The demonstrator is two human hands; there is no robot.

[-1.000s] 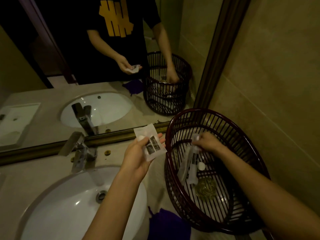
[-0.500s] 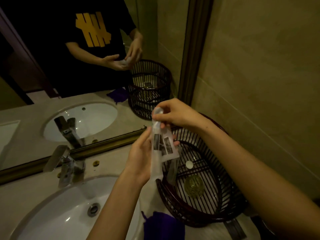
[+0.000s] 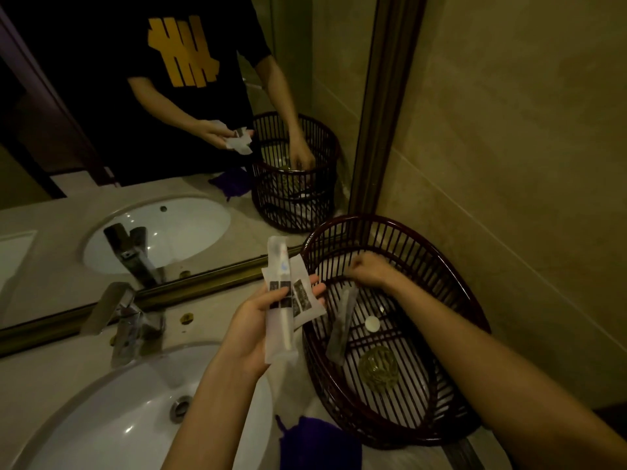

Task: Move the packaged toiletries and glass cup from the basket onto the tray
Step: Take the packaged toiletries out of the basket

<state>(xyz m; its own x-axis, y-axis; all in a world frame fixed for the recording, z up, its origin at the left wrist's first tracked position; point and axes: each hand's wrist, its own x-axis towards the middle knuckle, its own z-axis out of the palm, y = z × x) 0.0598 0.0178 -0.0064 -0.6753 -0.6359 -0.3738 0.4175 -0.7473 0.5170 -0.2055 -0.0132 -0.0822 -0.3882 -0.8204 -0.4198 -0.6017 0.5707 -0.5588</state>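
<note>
My left hand (image 3: 252, 329) holds two packets over the counter: a long clear toothbrush packet (image 3: 279, 300) and a flat white sachet (image 3: 305, 300) behind it. The dark slatted basket (image 3: 451, 266) stands at the right by the wall. My right hand (image 3: 371, 273) reaches inside it near the far rim, fingers closed on the top of another long clear packet (image 3: 342, 325) that leans against the basket's left wall. A glass cup (image 3: 378, 368) lies on the basket floor, with a small white round item (image 3: 372, 323) beside it. No tray is in view.
A white sink (image 3: 112, 422) with a metal faucet (image 3: 127, 317) fills the lower left. A purple cloth (image 3: 319, 446) lies on the counter in front of the basket. A mirror (image 3: 169, 130) runs along the back; a tiled wall (image 3: 509, 147) is at the right.
My right hand passed the long toothbrush packet to my left hand, then went back down into the basket and took hold of another long packet. My left hand now holds two packets.
</note>
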